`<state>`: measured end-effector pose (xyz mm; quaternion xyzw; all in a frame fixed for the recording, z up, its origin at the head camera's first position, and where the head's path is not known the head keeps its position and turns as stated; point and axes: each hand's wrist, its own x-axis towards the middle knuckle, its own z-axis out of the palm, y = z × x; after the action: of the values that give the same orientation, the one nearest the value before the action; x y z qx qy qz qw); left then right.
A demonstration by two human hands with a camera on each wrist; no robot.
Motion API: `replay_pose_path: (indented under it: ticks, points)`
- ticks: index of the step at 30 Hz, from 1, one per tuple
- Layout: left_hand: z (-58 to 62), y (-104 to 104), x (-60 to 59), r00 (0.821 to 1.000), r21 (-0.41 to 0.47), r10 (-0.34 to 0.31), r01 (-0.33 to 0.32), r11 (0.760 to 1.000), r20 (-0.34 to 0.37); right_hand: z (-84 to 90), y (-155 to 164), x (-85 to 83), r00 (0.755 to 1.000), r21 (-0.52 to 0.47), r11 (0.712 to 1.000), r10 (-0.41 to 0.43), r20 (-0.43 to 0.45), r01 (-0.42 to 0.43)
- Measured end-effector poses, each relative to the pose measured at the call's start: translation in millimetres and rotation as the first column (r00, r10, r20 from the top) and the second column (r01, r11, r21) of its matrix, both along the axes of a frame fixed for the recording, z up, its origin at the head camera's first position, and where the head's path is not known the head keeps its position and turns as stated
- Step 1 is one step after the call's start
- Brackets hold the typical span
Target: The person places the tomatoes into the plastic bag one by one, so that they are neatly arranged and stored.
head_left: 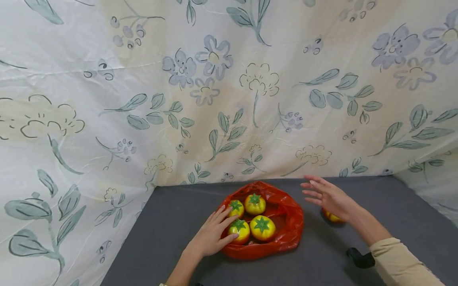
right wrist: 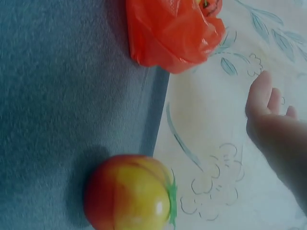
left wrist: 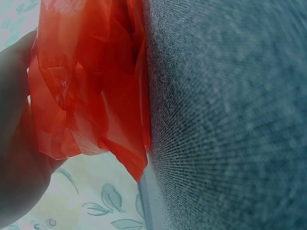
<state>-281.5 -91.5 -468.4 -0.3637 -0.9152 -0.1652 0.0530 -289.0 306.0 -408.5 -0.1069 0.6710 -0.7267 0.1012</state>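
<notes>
A red plastic bag (head_left: 262,251) lies with its mouth open on the dark table, holding several yellow-and-red tomatoes (head_left: 262,228) with green star-shaped tops. At its left side is my left hand (head_left: 212,234), fingers spread over the rim and the nearest tomatoes. The left wrist view shows that hand beside the crinkled bag wall (left wrist: 96,86); its fingertips are hidden there. My right hand (head_left: 330,196) hovers empty to the right of the bag, fingers loosely extended. Below it sits one loose tomato (right wrist: 129,194), partly hidden by the hand in the head view.
A floral-patterned cloth (head_left: 229,99) hangs behind the grey table (head_left: 161,238) and along its sides. Near the right sleeve (head_left: 397,258), a small black object (head_left: 359,258) shows, its kind unclear.
</notes>
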Motion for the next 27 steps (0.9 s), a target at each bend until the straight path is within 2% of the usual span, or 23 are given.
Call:
replay_pose_path:
  ticks: [7, 12, 15, 19, 23, 27]
  points:
    - [0.3, -1.2, 0.2, 1.000, -0.003, -0.005, 0.005, 1.000, 0.012, 3.5, 12.7, 4.7, 0.998, -0.046, 0.997, -0.058, 0.009, 0.058]
    - [0.6, -1.6, 0.8, 1.000, 0.001, -0.012, 0.012, 1.000, 0.008, 5.6, 23.5, 8.2, 0.996, -0.049, 0.995, -0.084, -0.011, 0.083]
    - [1.0, -1.8, 1.4, 1.000, 0.000, -0.013, 0.013, 1.000, 0.008, 6.1, 30.1, 9.7, 0.992, -0.049, 0.991, -0.125, 0.007, 0.125]
    - [2.2, -2.1, 2.6, 1.000, 0.004, -0.014, 0.014, 1.000, 0.012, 5.2, 37.6, 9.7, 0.980, -0.007, 0.980, -0.196, 0.032, 0.197]
    - [3.2, -2.6, 3.8, 1.000, 0.004, -0.016, 0.016, 1.000, 0.011, 1.0, 44.5, 9.4, 0.968, 0.058, 0.967, -0.249, 0.020, 0.248]
    - [3.4, -3.0, 4.5, 1.000, 0.003, -0.015, 0.015, 1.000, 0.011, -5.2, 53.1, 10.2, 0.951, 0.076, 0.949, -0.309, 0.024, 0.307]
